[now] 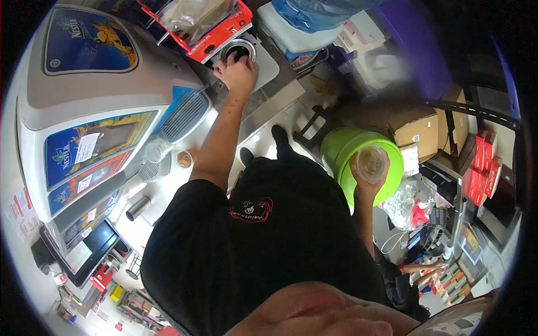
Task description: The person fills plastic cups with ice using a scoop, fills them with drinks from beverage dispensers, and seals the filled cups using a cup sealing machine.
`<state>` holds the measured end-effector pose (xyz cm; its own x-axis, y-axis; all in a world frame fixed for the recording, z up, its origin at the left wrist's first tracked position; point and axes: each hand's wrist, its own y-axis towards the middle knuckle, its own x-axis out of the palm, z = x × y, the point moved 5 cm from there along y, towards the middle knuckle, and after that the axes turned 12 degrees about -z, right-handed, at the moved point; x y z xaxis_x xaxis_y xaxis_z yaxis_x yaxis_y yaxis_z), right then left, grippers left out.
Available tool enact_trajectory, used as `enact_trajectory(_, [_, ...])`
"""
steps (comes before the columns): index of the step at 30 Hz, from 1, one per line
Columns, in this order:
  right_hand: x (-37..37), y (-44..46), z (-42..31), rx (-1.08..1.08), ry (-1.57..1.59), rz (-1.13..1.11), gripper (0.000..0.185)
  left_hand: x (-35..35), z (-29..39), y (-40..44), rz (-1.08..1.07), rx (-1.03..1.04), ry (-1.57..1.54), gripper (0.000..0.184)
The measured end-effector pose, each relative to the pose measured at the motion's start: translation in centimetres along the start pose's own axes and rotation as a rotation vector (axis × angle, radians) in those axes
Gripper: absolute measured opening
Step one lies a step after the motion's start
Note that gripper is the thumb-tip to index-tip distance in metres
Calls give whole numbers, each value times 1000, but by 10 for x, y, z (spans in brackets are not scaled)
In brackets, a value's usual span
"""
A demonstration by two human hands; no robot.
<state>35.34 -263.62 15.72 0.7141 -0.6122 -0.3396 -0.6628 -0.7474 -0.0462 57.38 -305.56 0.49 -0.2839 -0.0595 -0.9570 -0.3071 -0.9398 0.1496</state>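
My left hand (238,73) reaches to a round metal-rimmed container (250,47) on the counter. Its fingers are bent into the dark opening, and what they hold, if anything, is hidden. My right hand (370,182) is wrapped round a clear plastic cup (371,161) with pale contents. This cup is above a lime-green round bin (336,151). Just past my left hand stands a red box (230,32) with plastic bags in it.
Drink dispensers (101,101) line the left side, with a cup of brown contents (185,159) by the drip trays. A steel cylinder (138,208) lies nearby. Cardboard boxes (416,134) and a plastic bag (403,204) are at right. Another person's arms (423,270) show lower right.
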Motion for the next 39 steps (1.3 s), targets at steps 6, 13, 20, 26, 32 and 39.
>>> enact_trajectory(6, [36,17,5,-184,1009,-68,98,-37,15,10,-303,-145,37,42])
enact_trajectory(13, [53,64,-89,-908,350,-79,95,-121,52,-58,-160,530,-582,33])
enact_trajectory(20, [102,51,-176,-737,-78,-323,74,-273,91,-142,-602,414,-1582,29])
enact_trajectory(26, [157,22,-194,-410,-81,-675,82,-268,27,-152,-848,-86,-1712,31])
enact_trajectory(32, [230,-9,-150,4,451,-896,89,-288,-13,-184,-675,-196,-1791,51])
enact_trajectory(39, [287,-28,-143,-495,619,-751,98,-324,-36,-212,-446,50,-1479,66])
